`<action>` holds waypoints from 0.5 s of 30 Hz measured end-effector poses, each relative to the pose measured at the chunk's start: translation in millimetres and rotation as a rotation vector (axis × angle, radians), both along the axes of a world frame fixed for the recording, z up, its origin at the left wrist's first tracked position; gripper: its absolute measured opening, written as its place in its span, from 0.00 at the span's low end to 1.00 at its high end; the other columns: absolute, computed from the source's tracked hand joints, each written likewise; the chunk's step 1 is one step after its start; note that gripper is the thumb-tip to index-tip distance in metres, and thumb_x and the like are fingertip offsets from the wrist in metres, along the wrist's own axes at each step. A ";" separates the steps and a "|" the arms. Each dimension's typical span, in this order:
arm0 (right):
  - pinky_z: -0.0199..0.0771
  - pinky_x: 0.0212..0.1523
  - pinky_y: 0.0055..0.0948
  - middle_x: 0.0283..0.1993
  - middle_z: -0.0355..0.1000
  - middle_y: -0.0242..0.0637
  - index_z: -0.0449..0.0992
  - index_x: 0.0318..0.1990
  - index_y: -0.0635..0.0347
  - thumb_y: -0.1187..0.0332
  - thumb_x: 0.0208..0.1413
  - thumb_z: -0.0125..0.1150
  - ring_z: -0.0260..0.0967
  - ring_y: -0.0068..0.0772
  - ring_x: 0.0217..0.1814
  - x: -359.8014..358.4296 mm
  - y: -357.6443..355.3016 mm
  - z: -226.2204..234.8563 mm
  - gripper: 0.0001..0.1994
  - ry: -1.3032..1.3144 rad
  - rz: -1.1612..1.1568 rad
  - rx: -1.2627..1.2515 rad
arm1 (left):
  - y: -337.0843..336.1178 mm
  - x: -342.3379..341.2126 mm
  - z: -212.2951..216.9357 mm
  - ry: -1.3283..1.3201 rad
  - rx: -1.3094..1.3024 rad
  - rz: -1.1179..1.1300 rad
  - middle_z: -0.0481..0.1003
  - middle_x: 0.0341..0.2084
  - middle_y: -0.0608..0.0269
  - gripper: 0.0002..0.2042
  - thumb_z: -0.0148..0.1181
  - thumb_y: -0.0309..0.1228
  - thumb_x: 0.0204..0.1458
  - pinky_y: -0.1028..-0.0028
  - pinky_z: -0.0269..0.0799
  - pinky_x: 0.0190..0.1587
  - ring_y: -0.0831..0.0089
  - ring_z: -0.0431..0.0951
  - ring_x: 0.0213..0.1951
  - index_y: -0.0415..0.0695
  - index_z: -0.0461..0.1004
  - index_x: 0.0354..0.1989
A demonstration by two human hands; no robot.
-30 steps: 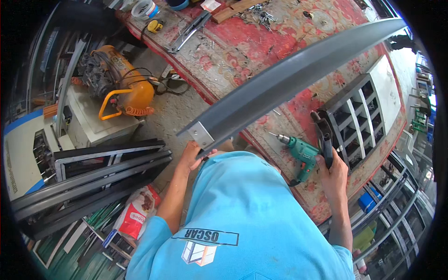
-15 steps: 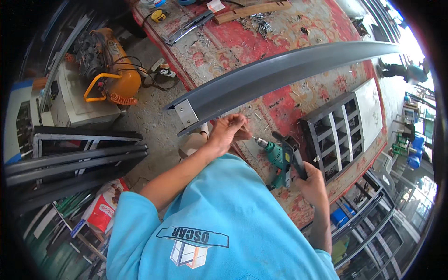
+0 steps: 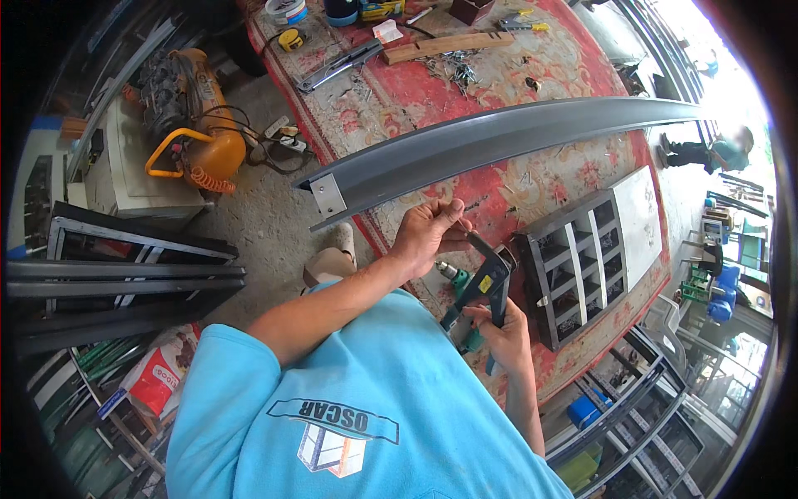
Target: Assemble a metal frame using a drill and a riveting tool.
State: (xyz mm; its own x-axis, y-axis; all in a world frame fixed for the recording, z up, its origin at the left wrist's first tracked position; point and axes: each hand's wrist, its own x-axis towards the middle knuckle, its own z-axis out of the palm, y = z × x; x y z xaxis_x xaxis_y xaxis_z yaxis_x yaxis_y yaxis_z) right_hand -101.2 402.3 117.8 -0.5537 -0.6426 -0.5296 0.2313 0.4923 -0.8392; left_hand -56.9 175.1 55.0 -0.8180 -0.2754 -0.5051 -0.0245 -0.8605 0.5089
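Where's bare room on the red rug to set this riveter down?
Bare rug lies between the long grey profile and the divided grey tray. Crowded: the far end, around the wood strip and loose screws, and by both hands, where the green drill lies.

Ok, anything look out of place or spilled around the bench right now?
A loose heap of small metal fasteners lies scattered on the red patterned cover beside a wooden batten. The long grey metal profile overhangs the bench edge at its bracketed end. Nothing looks damaged.
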 end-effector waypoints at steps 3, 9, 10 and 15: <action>0.71 0.48 0.26 0.49 0.77 0.40 0.71 0.51 0.67 0.86 0.49 0.48 0.76 0.31 0.51 2.3 -2.3 -1.8 0.20 -0.037 -0.025 -0.048 | 0.7 0.7 -2.3 0.020 -0.026 0.016 0.79 0.30 0.64 0.13 0.57 0.43 0.61 0.68 0.84 0.39 0.71 0.83 0.34 0.45 0.73 0.34; 0.69 0.53 0.25 0.51 0.77 0.38 0.70 0.56 0.64 0.82 0.55 0.52 0.72 0.26 0.58 1.6 -11.4 5.4 0.20 -0.025 0.068 -0.028 | -1.9 4.7 6.9 0.064 -0.035 0.079 0.80 0.31 0.64 0.12 0.57 0.42 0.62 0.69 0.85 0.37 0.72 0.83 0.34 0.46 0.73 0.35; 0.69 0.53 0.25 0.51 0.77 0.38 0.70 0.56 0.64 0.82 0.55 0.52 0.72 0.26 0.58 0.2 -11.6 5.9 0.20 -0.026 0.069 -0.027 | -3.7 5.8 8.0 0.035 -0.065 0.057 0.80 0.31 0.64 0.11 0.58 0.41 0.61 0.70 0.85 0.37 0.73 0.83 0.34 0.46 0.74 0.35; 0.69 0.51 0.25 0.43 0.72 0.33 0.66 0.61 0.63 0.79 0.53 0.56 0.69 0.24 0.51 -2.8 -19.2 1.9 0.25 -0.144 0.202 -0.025 | -13.6 18.7 8.4 -0.054 0.115 -0.097 0.80 0.33 0.64 0.10 0.60 0.41 0.60 0.71 0.84 0.38 0.73 0.83 0.35 0.48 0.76 0.38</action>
State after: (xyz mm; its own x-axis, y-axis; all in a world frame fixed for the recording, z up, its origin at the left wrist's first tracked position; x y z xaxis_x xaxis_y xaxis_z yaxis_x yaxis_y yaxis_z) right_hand -104.0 383.1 119.7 -0.3324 -0.7466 -0.5763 0.2487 0.5200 -0.8172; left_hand -38.2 161.5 63.4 -0.8087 -0.1341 -0.5728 -0.1349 -0.9054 0.4025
